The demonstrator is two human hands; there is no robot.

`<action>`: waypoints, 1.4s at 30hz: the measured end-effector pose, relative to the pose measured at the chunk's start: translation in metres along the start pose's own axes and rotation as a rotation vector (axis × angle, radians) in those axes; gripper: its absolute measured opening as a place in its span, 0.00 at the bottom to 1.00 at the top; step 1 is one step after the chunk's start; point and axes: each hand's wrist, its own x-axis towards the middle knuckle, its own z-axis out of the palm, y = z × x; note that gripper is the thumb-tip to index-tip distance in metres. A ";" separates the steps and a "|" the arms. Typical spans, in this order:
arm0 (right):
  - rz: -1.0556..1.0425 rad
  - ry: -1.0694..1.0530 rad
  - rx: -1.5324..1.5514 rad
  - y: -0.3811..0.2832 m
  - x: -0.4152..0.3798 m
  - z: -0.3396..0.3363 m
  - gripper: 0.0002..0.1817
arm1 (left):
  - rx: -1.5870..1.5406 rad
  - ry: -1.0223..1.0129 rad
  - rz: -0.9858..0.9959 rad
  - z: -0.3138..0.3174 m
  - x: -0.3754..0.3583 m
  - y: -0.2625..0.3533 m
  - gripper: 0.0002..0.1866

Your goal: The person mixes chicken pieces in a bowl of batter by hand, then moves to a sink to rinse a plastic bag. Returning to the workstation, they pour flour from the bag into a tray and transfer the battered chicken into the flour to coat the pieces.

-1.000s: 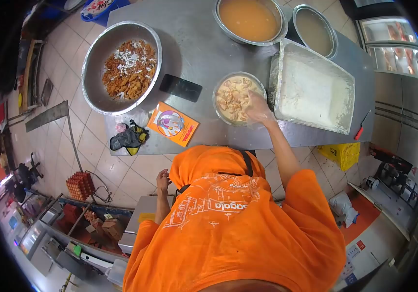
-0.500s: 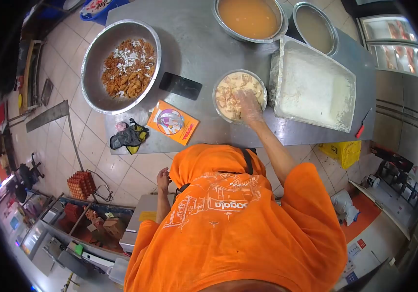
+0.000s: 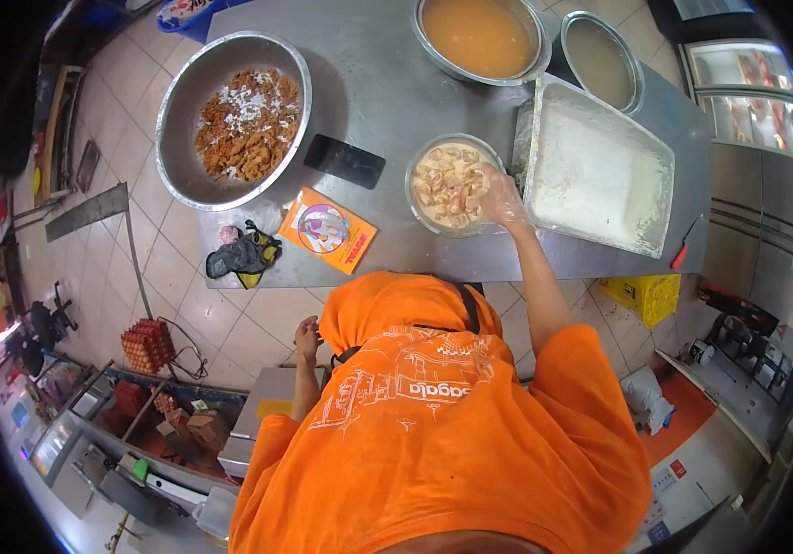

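Note:
A metal bowl (image 3: 412, 205) holds raw meat pieces (image 3: 447, 185) in a pale, creamy batter. At the bowl's right rim is my right hand (image 3: 502, 197), wet and whitish, its fingers curled together; whether they hold a piece is hidden. Just right of that hand stands a deep metal tray (image 3: 537, 189) with white flour (image 3: 599, 166) in it. My left hand (image 3: 308, 339) hangs beside my hip below the table edge, fingers loosely apart, holding nothing.
On the metal table (image 3: 369, 83) are a large basin (image 3: 167, 152) of browned crumbly food, a phone (image 3: 345, 162), an orange box (image 3: 330, 231), a dark cloth bundle (image 3: 244, 255), a bowl of orange liquid (image 3: 479, 37), a pot of cloudy liquid (image 3: 599, 60) and a red-handled knife (image 3: 680, 257).
My right hand has moved right, from within the batter to the bowl's right rim, near the flour tray. My left hand stays at my side.

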 end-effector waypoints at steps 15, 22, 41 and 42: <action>-0.120 0.011 -0.066 -0.042 -0.019 -0.019 0.30 | -0.013 -0.001 0.000 0.004 -0.005 0.009 0.15; -0.088 -0.231 -0.282 -0.069 -0.008 -0.006 0.31 | 0.038 -0.005 -0.042 0.006 0.007 0.004 0.16; -0.168 -0.183 -0.237 -0.019 0.014 0.019 0.22 | -0.005 0.039 -0.042 0.009 -0.002 -0.004 0.17; -0.152 -0.140 -0.226 -0.016 0.013 0.018 0.23 | -0.012 0.030 -0.030 0.008 -0.002 -0.005 0.17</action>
